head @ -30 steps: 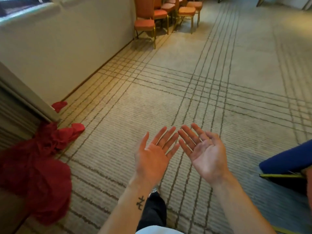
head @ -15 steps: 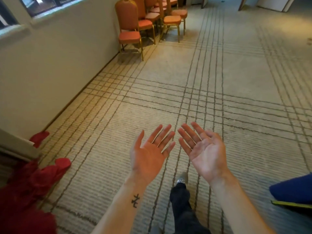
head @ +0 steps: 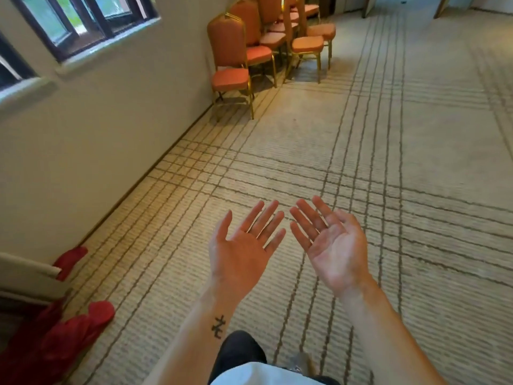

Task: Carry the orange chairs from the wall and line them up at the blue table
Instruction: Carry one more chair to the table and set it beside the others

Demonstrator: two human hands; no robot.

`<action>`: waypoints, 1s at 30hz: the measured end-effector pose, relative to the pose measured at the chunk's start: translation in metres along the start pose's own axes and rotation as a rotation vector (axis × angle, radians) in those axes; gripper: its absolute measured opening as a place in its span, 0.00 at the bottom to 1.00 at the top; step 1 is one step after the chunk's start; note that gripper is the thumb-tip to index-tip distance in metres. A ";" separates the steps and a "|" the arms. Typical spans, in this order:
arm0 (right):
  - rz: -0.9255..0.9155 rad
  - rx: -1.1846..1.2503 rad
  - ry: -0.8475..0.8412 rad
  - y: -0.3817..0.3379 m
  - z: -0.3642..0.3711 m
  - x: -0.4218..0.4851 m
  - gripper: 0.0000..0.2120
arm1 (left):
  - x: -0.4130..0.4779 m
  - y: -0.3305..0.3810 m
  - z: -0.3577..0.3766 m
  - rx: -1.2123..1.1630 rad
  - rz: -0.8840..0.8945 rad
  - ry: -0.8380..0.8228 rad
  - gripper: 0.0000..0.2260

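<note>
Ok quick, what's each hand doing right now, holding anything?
Left hand: open, palm up, holding nothing.
Right hand: open, palm up, holding nothing.

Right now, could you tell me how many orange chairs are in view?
6 visible: wall row has the nearest chair, second chair, third chair; outer row has the front chair, middle chair, far chair. More may be hidden.

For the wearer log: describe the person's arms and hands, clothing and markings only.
Both forearms are bare, no sleeves in view. The left hand and right hand show no gloves, rings or watch. A small dark tattoo marks the inner left forearm near the wrist.
</note>
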State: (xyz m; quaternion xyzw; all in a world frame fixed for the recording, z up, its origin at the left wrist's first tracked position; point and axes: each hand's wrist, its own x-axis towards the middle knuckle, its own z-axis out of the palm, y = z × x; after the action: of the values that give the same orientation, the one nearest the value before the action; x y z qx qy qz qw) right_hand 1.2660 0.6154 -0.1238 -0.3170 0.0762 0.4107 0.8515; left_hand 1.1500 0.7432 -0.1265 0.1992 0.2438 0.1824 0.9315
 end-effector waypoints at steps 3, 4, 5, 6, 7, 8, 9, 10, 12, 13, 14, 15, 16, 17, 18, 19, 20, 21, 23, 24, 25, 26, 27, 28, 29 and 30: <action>0.021 -0.027 -0.012 -0.016 0.009 0.051 0.24 | 0.055 0.011 0.014 -0.028 -0.017 0.018 0.29; 0.020 -0.034 -0.022 -0.022 0.011 0.071 0.23 | 0.077 0.016 0.015 -0.030 -0.017 0.013 0.29; 0.022 -0.033 -0.011 -0.027 0.014 0.092 0.23 | 0.099 0.022 0.019 -0.026 -0.019 0.028 0.29; 0.019 -0.039 0.007 -0.032 0.016 0.112 0.23 | 0.121 0.027 0.019 -0.019 -0.015 0.035 0.29; 0.021 -0.044 0.019 -0.040 0.019 0.150 0.23 | 0.161 0.035 0.021 -0.010 -0.029 0.048 0.29; 0.015 -0.047 0.022 -0.044 0.023 0.163 0.23 | 0.175 0.041 0.021 0.001 -0.031 0.049 0.29; 0.007 -0.058 0.029 -0.049 0.029 0.179 0.23 | 0.192 0.049 0.027 0.002 -0.035 0.050 0.29; 0.004 -0.055 0.022 -0.054 0.033 0.202 0.23 | 0.216 0.056 0.026 -0.013 -0.037 0.028 0.29; 0.017 -0.052 0.057 -0.064 0.044 0.253 0.24 | 0.270 0.074 0.027 -0.030 -0.051 0.043 0.28; 0.014 -0.058 0.070 -0.070 0.055 0.277 0.24 | 0.295 0.085 0.032 -0.039 -0.058 0.051 0.28; 0.011 -0.066 0.077 -0.076 0.066 0.301 0.24 | 0.320 0.096 0.035 -0.052 -0.071 0.042 0.28; 0.011 -0.074 0.079 -0.083 0.078 0.324 0.24 | 0.342 0.108 0.043 -0.049 -0.082 0.045 0.28; 0.008 -0.072 0.074 -0.089 0.088 0.345 0.24 | 0.364 0.119 0.049 -0.043 -0.083 0.037 0.28; 0.000 -0.071 0.073 -0.097 0.099 0.366 0.23 | 0.388 0.132 0.056 -0.053 -0.087 0.031 0.28; -0.008 -0.077 0.078 -0.105 0.110 0.386 0.23 | 0.409 0.144 0.064 -0.052 -0.089 0.028 0.28; -0.011 -0.070 0.078 -0.112 0.122 0.404 0.23 | 0.427 0.156 0.074 -0.048 -0.095 0.022 0.27; -0.016 -0.063 0.071 -0.120 0.131 0.421 0.23 | 0.445 0.167 0.083 -0.039 -0.096 0.008 0.27; -0.028 -0.053 0.070 -0.128 0.138 0.438 0.22 | 0.464 0.176 0.092 -0.023 -0.101 0.001 0.27; -0.046 -0.049 0.076 -0.141 0.148 0.471 0.22 | 0.498 0.190 0.103 0.018 -0.107 -0.008 0.27; -0.045 -0.045 0.078 -0.148 0.151 0.488 0.22 | 0.516 0.195 0.108 0.030 -0.109 -0.011 0.27; -0.041 -0.046 0.080 -0.155 0.154 0.508 0.22 | 0.536 0.199 0.114 0.041 -0.114 -0.013 0.27; -0.038 -0.052 0.076 -0.163 0.155 0.529 0.22 | 0.556 0.201 0.119 0.050 -0.115 -0.020 0.27; -0.035 -0.055 0.078 -0.171 0.156 0.551 0.22 | 0.578 0.203 0.123 0.053 -0.113 -0.007 0.27; -0.034 -0.054 0.076 -0.180 0.156 0.574 0.22 | 0.601 0.204 0.127 0.052 -0.108 0.009 0.27; -0.027 -0.053 0.077 -0.189 0.156 0.596 0.22 | 0.623 0.204 0.133 0.054 -0.107 0.013 0.27; -0.018 -0.047 0.076 -0.202 0.154 0.624 0.22 | 0.651 0.203 0.142 0.069 -0.110 0.011 0.28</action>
State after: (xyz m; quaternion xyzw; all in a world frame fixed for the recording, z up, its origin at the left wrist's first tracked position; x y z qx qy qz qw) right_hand 1.8028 1.0208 -0.1497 -0.3528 0.0960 0.3924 0.8440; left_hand 1.7057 1.1606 -0.1675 0.2167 0.2656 0.1236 0.9313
